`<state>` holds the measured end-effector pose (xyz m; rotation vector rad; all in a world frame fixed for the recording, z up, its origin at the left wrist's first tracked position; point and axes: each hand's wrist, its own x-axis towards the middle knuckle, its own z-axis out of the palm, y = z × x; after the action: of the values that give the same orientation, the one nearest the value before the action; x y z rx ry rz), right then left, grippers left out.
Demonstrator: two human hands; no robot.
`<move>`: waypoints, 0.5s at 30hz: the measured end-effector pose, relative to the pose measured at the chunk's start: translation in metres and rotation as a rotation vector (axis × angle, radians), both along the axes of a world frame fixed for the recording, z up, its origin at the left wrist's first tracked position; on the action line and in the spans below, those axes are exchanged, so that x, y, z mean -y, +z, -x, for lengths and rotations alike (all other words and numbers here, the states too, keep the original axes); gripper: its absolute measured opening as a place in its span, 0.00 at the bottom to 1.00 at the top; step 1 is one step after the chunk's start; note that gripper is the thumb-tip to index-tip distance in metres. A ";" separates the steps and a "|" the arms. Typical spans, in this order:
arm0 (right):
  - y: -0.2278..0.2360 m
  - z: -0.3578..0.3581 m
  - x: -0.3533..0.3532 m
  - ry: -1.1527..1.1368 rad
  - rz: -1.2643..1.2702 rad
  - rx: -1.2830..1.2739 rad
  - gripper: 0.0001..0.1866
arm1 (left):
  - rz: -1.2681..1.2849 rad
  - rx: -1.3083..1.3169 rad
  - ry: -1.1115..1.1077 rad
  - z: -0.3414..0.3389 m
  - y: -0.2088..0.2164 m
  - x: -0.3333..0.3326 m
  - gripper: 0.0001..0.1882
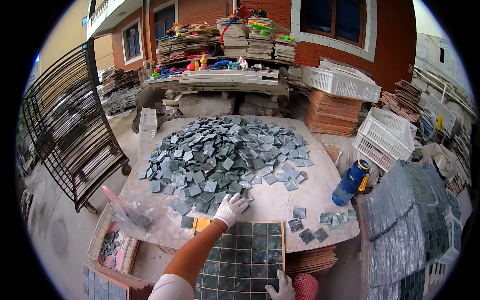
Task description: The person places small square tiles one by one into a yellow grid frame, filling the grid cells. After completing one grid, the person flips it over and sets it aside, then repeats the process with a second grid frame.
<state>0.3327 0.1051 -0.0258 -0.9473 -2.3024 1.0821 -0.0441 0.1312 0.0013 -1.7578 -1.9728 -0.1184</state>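
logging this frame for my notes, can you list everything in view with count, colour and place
loose square stone tiles: a large pile, grey-green, centre of the round stone table
wooden grid frame filled with dark green tiles: one, near table edge
stray tiles: several, right of the frame
blue plastic water bottle: one, yellow strap, table's right edge
white plastic crates: a few, right rear
finished mosaic sheets: a stack, green, far right
black metal rack: one, left
clear plastic bag: one, left table edge
left hand: white glove, on the pile's near edge
right hand: white glove, on the frame's lower edge
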 end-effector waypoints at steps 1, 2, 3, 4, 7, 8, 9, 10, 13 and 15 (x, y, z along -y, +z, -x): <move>-0.002 -0.003 -0.002 -0.006 -0.015 0.000 0.37 | 0.075 0.031 -0.002 0.003 -0.001 -0.013 0.17; -0.005 -0.003 0.000 -0.004 -0.027 -0.004 0.38 | 0.163 0.062 0.002 0.003 0.005 -0.019 0.17; -0.005 -0.003 -0.002 -0.001 -0.020 0.016 0.38 | 0.314 0.040 0.030 0.003 0.012 -0.026 0.14; -0.004 -0.001 0.001 0.009 -0.016 0.011 0.38 | 0.341 0.026 0.035 0.009 0.008 -0.026 0.15; -0.005 -0.002 -0.002 0.019 -0.048 -0.006 0.37 | 0.226 0.198 0.034 0.016 0.003 -0.015 0.21; -0.007 -0.003 -0.001 0.018 -0.059 -0.014 0.37 | 0.160 0.287 0.032 0.016 0.007 -0.006 0.24; -0.006 -0.003 -0.001 0.018 -0.048 -0.011 0.37 | 0.084 0.374 0.057 0.022 0.011 0.006 0.32; -0.004 -0.002 0.000 0.017 -0.034 -0.005 0.37 | 0.057 0.466 0.074 0.024 0.015 0.023 0.33; 0.002 -0.001 0.001 0.012 -0.009 0.003 0.36 | 0.091 0.563 0.124 0.042 0.021 0.079 0.35; 0.003 0.001 0.000 0.000 -0.017 0.003 0.36 | 0.102 0.581 0.087 0.049 0.023 0.109 0.36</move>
<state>0.3314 0.1053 -0.0223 -0.9435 -2.3103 1.0595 -0.0929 0.0224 0.0239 -1.8399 -2.4905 -0.5630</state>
